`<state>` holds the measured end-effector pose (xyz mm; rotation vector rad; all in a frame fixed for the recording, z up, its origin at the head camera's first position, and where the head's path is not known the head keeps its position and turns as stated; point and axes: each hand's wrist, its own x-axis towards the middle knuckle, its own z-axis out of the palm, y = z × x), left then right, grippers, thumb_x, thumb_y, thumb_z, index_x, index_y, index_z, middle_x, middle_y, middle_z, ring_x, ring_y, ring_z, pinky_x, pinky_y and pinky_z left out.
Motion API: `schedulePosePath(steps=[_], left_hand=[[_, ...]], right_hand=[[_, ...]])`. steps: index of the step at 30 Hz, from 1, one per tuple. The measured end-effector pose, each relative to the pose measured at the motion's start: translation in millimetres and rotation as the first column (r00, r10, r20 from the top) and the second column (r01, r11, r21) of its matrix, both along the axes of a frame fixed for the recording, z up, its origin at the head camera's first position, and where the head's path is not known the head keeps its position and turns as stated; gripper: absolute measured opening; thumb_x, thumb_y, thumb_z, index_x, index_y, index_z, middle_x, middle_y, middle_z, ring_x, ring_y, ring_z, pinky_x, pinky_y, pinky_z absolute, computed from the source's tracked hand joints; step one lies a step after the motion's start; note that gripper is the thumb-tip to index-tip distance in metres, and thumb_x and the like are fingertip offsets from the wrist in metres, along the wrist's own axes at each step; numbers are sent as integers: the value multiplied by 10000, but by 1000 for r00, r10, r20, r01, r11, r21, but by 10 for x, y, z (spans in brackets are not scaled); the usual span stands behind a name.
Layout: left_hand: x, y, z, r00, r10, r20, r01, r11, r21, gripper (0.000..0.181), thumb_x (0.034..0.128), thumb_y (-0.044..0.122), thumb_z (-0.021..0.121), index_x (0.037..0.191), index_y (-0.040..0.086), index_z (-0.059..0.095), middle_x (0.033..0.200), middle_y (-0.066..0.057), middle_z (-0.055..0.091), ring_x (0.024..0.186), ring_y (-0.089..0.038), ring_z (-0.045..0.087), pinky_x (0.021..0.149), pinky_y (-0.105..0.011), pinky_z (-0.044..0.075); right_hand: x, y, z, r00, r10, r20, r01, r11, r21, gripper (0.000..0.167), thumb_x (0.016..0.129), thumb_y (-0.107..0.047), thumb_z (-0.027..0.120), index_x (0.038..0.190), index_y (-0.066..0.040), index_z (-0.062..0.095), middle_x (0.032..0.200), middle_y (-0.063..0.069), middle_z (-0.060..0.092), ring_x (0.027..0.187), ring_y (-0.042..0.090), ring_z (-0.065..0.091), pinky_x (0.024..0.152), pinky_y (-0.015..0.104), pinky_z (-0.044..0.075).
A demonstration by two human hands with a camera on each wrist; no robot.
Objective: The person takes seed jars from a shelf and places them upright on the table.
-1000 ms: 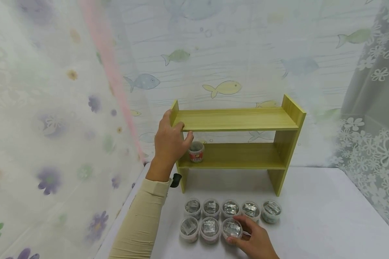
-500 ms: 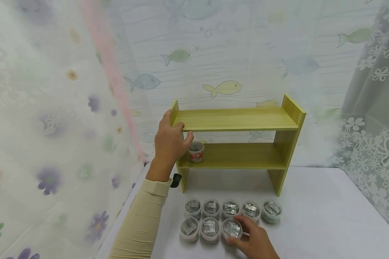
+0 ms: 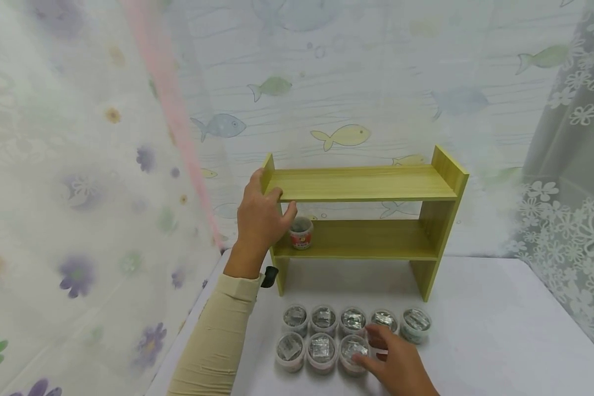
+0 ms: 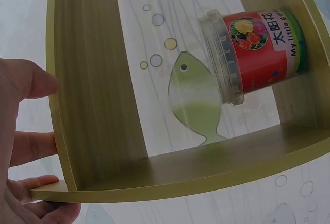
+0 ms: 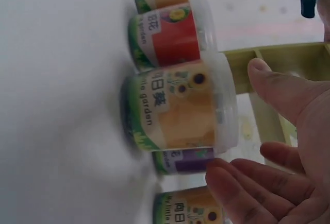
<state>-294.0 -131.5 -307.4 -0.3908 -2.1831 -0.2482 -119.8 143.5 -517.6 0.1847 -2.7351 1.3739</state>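
Observation:
My left hand (image 3: 259, 214) grips the upper left corner of a yellow-green wooden shelf (image 3: 366, 186). A clear-lidded tub (image 4: 260, 51) with a red flower label stands at the left end of the middle board, close to that hand. On the table, my right hand (image 3: 398, 360) has its thumb and fingers spread beside the rightmost front-row tub (image 3: 352, 366). In the right wrist view this tub has an orange sunflower label (image 5: 185, 110). The fingers stand loosely around its lid, with a gap visible at the thumb.
Several similar tubs with silvery packets under their lids stand in two rows before the shelf, among them a back-row tub (image 3: 416, 324) at the right end. A white cloth covers the table (image 3: 485, 330). Patterned curtains (image 3: 386, 99) hang behind and at the sides.
My right hand has loosened from the front-row tub and drawn slightly right, its fingers now wider apart. The tub stays in place. The left hand keeps its grip on the shelf.

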Motion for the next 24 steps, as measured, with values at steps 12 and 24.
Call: schedulePosePath(steps=[12,24], left_hand=[[11,4,4,1000,-2,10,2,1000,-9,341,920,394,704,999,69,769,1519,-256,473,1321,-406,558,786,-519,615],[9,-2,-17,1000,17,-19,-17,1000,-24,349,921,396,696,989,60,760,1512,-263,477,1300,-412,568,802,-514,616]], right_hand=[[-363,-121,233,981,-8,-193,-7,997,-78,445,744,-258,943,1129,-182,734,1069,-18,771,948,201,760,754,267,617],[-916,-346,594,980,66,-189,-82,993,-80,474,847,-377,864,1258,-233,680,1212,-42,717,1137,216,693,939,421,585]])
